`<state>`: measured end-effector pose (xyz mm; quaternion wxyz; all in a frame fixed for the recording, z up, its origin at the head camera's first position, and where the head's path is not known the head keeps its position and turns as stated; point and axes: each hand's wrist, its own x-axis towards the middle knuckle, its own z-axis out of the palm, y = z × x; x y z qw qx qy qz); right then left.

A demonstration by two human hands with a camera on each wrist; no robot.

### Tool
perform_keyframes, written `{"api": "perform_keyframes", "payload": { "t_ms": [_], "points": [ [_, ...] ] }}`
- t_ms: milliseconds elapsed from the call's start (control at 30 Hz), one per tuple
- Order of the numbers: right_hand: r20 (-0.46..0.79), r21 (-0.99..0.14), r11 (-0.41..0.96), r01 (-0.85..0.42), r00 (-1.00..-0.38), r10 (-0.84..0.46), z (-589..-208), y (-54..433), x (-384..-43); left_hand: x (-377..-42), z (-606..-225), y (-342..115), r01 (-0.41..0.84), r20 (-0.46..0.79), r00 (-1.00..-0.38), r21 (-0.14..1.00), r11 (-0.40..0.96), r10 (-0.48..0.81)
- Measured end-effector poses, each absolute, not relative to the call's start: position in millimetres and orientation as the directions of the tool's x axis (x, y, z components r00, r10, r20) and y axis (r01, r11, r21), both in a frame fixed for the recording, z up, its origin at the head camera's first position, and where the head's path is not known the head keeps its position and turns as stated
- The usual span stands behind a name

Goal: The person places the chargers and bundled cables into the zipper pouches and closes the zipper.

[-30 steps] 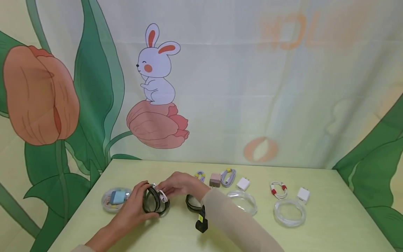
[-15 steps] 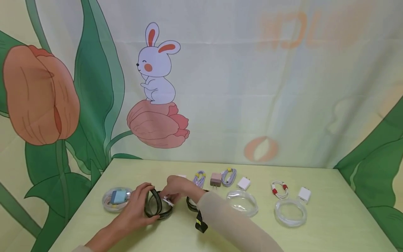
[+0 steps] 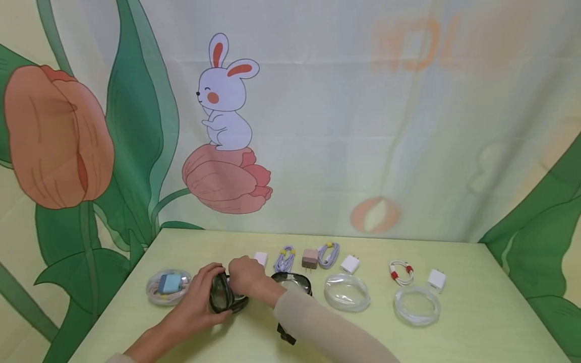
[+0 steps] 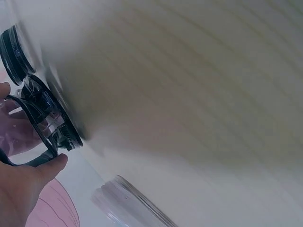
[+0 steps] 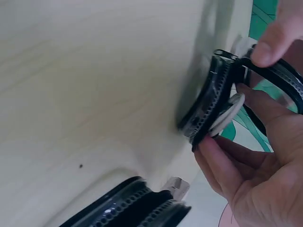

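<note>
A small round case (image 3: 221, 297) with clear plastic sides and black zip edging stands open on the table at centre left. My left hand (image 3: 197, 297) grips its raised lid, with the thumb (image 4: 57, 165) on the black edge in the left wrist view. Inside the opening is my right hand (image 3: 247, 276), which pinches a coiled white cable (image 5: 228, 115) between thumb and fingers. In the head view my right hand's back hides that cable. A second black-edged case (image 3: 292, 277) lies just right, partly behind my right forearm.
Left, a clear case (image 3: 152, 290) holds a blue charger (image 3: 170, 284) and cable. Behind my hands lie a white charger (image 3: 260, 258), lilac cables (image 3: 284, 260) and a pink charger (image 3: 310, 258). Two clear cases (image 3: 347, 307) (image 3: 417, 322), more white chargers (image 3: 437, 280) and a red-tied cable (image 3: 401, 274) lie right.
My right hand has brought the white cable down into the black-edged case, turning knuckles up. My left hand keeps its hold, with the lid now raised wider. A white charger behind has come into view.
</note>
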<state>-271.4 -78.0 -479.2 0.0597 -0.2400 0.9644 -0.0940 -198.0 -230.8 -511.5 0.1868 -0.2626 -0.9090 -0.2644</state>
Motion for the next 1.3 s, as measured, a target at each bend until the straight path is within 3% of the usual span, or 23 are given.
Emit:
{"api": "perform_keyframes", "payload": {
  "t_ms": [333, 500, 833, 933, 1133, 1300],
  "points": [
    [0.0, -0.051, 0.85, -0.524, -0.852, -0.524, -497, -83, -273, -198, -510, -234, 0.577, 0.485, -0.791, 0.387, 0.719, 0.374],
    [0.015, 0.032, 0.779, -0.626, -0.779, -0.627, -502, -83, -277, -198, -511, -235, 0.585, 0.495, -0.781, 0.366, 0.724, 0.381],
    [0.021, 0.077, 0.745, -0.662, -0.746, -0.665, -511, -84, -279, -200, -509, -236, 0.559, 0.44, -0.814, 0.418, 0.716, 0.379],
    [-0.005, 0.036, 0.725, -0.687, -0.726, -0.688, -509, -81, -284, -199, -509, -237, 0.554, 0.432, -0.819, 0.426, 0.715, 0.377],
    [-0.135, -0.221, 0.665, -0.713, -0.653, -0.745, -485, -62, -299, -198, -509, -241, 0.53, 0.401, -0.836, 0.413, 0.741, 0.375],
    [-0.082, -0.296, 0.56, -0.774, -0.564, -0.822, -466, -37, -324, -198, -509, -243, 0.545, 0.398, -0.826, 0.383, 0.746, 0.399]
  ]
}}
